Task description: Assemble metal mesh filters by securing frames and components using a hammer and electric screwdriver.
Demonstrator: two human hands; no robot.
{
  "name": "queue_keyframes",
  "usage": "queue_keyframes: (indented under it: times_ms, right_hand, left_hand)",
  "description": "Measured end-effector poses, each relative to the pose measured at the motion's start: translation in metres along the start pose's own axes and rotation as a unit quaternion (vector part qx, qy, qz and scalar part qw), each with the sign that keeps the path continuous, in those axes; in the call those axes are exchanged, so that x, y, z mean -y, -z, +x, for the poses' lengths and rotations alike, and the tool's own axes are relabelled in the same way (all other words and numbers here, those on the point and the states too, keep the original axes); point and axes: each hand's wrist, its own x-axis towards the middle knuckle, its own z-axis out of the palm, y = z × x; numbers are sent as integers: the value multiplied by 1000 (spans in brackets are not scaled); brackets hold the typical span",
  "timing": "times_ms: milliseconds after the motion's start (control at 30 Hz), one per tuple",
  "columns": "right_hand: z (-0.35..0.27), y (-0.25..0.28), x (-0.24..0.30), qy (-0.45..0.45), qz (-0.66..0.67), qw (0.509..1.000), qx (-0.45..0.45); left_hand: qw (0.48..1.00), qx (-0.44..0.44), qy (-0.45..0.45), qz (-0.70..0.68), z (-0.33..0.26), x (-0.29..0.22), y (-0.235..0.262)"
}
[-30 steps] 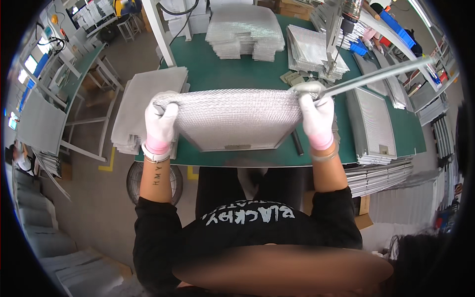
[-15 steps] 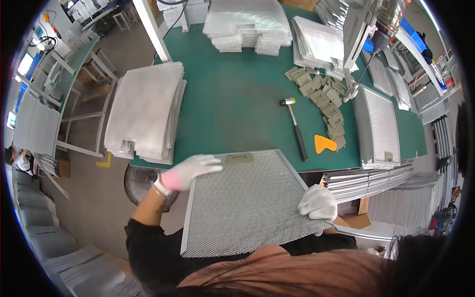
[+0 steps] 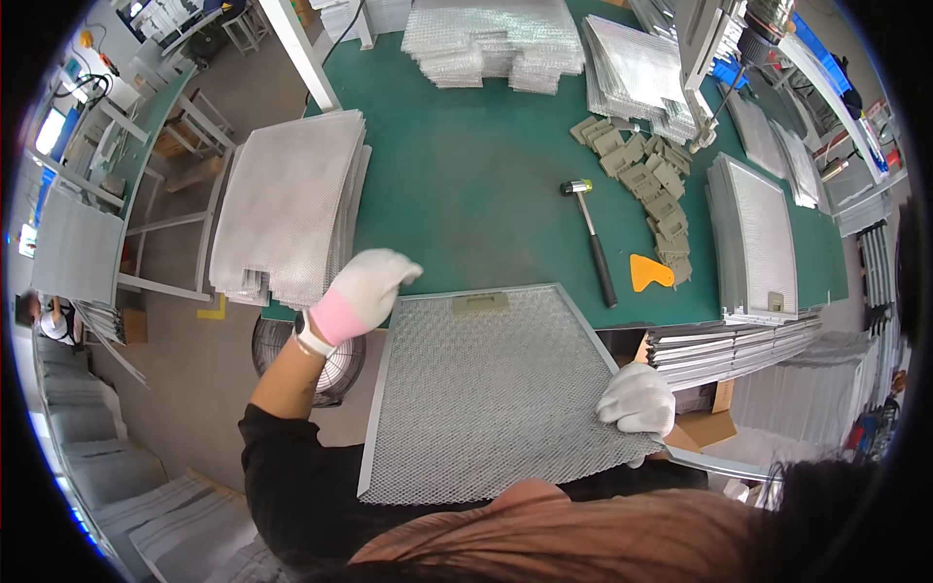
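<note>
A grey metal mesh filter panel (image 3: pixel 486 389) leans from the green table's front edge toward my lap. Thin metal strips frame its far, left and right edges; loose mesh shows along the near edge. A small olive latch plate (image 3: pixel 480 303) sits in its far edge. My right hand (image 3: pixel 637 399), in a white glove, is closed on the panel's right edge near the lower corner. Above the far left corner, apart from the panel, is my left hand (image 3: pixel 367 289), in a white glove with a pink cuff. Its fingers are bent together, and nothing shows in them.
Mesh sheets lie stacked at the left (image 3: pixel 287 204), with another stack (image 3: pixel 491 44) at the back. A black-handled mallet (image 3: pixel 596 243), an orange scraper (image 3: pixel 650 273) and several olive plates (image 3: pixel 641 182) lie right of centre. Framed panels (image 3: pixel 758 238) stand farther right. A fan (image 3: pixel 340 374) is below the table.
My left hand has risen off the panel's far left corner, its fingers going from stretched out to bent. My right hand keeps its grip. The whole view has shifted slightly.
</note>
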Motion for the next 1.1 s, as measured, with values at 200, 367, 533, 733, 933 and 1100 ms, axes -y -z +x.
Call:
queue_keyframes:
  times_ms: [200, 367, 533, 733, 933, 1100]
  right_hand:
    - [-5, -6, -4, 12, -5, 998, -55]
    - [5, -7, 4, -19, -8, 998, -58]
    - [23, 12, -2, -15, -4, 1000, 4]
    - [54, 11, -28, -68, -15, 960, -272]
    - [131, 24, -61, -193, -11, 872, -451]
    - [96, 31, -74, -108, -7, 916, -386]
  left_hand:
    - [931, 265, -146, -204, 82, -26, -67]
    - [915, 270, -150, -260, 101, -22, -113]
    - [938, 302, -60, -157, 93, -31, -62]
    - [710, 76, -200, -671, 30, -30, 34]
    - [798, -519, -69, -298, 2, -68, 41]
    - [829, -472, -95, -284, 6, -77, 37]
